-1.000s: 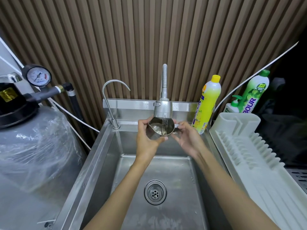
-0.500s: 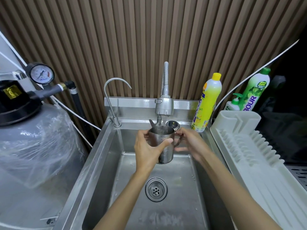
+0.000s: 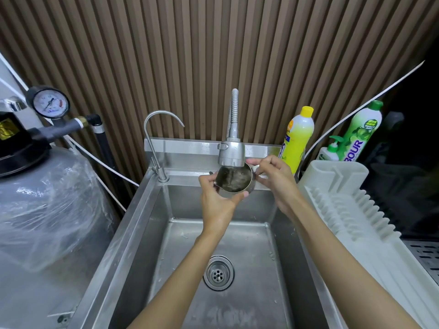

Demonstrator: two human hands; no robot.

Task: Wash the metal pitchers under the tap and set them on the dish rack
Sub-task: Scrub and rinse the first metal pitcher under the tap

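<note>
A small metal pitcher [image 3: 235,180] is held right under the spray head of the tap [image 3: 231,153], its mouth tilted toward me, water running into it. My left hand [image 3: 217,200] cups its body from below and the left. My right hand [image 3: 273,176] grips its handle on the right side. The white dish rack [image 3: 351,210] lies to the right of the sink with nothing on it in view.
The steel sink [image 3: 133,233] has a drain [image 3: 218,273] in the middle of its basin. A thin gooseneck faucet [image 3: 158,143] stands at the back left. A yellow detergent bottle [image 3: 297,138] and green bottles [image 3: 358,134] stand behind the rack. A wrapped tank [image 3: 42,198] fills the left.
Both hands have lifted the pitcher from lower over the basin back up against the spray head and tipped its mouth toward me.
</note>
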